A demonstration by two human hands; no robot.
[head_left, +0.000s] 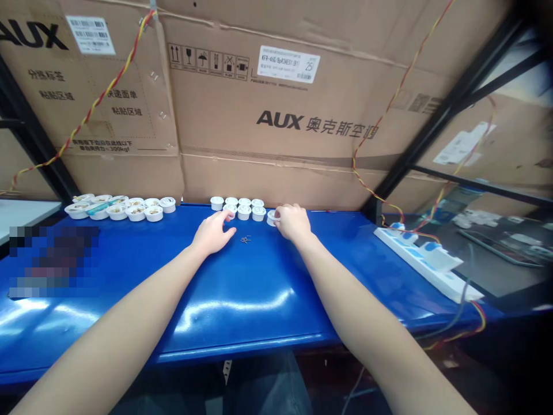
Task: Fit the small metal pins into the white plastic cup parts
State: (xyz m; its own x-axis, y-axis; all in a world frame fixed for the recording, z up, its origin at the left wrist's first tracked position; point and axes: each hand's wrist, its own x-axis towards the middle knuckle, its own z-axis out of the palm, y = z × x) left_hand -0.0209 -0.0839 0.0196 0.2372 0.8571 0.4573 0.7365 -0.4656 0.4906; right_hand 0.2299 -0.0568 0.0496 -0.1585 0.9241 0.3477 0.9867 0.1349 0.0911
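Small round white lidded tubs (244, 213) stand in two short rows at the back of the blue table. My right hand (294, 222) closes its fingers on a white tub (272, 218) at the right end of the front row. My left hand (215, 232) is beside the left end of that row, thumb and forefinger apart. Its forefinger overlaps a tub (230, 211); I cannot tell whether they touch. Between my hands lies a little pile of small dark screws (245, 239), apart from both.
Open white tubs (136, 213) with small parts stand at the back left, a teal tool (106, 204) across them. A pixelated object (56, 259) lies at left. A white power strip (425, 265) edges the right side. Cardboard (268, 144) walls the back; twisted wires (93, 109) hang down.
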